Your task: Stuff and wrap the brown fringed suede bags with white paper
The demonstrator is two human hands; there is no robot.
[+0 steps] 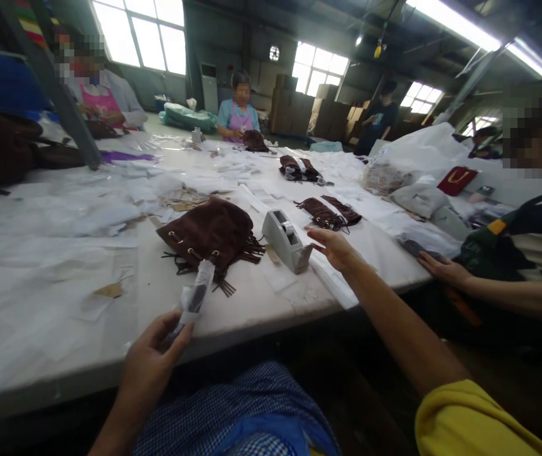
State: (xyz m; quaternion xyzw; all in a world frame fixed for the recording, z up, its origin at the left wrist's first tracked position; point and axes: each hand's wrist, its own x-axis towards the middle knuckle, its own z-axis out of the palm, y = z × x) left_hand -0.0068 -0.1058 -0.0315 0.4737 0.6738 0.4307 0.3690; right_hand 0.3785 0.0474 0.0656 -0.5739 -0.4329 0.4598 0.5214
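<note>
My left hand (156, 354) is closed on the lower end of a small clear-plastic-wrapped dark item (195, 292), holding it upright over the table's near edge. My right hand (335, 247) is stretched out with its fingers apart, right beside the grey tape dispenser (286, 239) and holding nothing. A brown suede fringed bag (211, 233) with metal eyelets lies just beyond the wrapped item.
The white table (52, 297) is littered with white paper sheets and card scraps. More brown fringed pieces (328, 213) lie farther back. A co-worker's hand (444, 269) rests at the right edge. Other people sit at the far side, and white bags (418, 158) are piled at the right.
</note>
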